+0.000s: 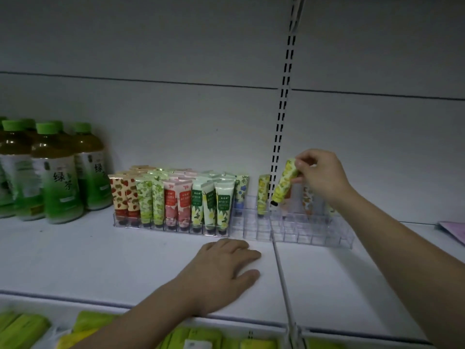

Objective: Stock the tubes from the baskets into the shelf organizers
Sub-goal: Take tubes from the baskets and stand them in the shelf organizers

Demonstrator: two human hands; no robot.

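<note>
- A yellow tube is pinched at its top by the right hand, tilted, cap down above the right organizer.
- It should be righted over a free cell, then lowered straight.
- The left hand is laid flat on the shelf, holding nothing.
- A standing tube just beside could be knocked; bottles stand well apart.

The scene is dim and bluish-grey, with soft grain throughout. The brightest patch lies on the white shelf just in front of the clear organizers, fading darker toward the frame's corners. Shadows are faint and diffuse. Wide-angle distortion bends the slotted upright above the organizers. The green bottles left of the organizers look slightly soft.
</note>
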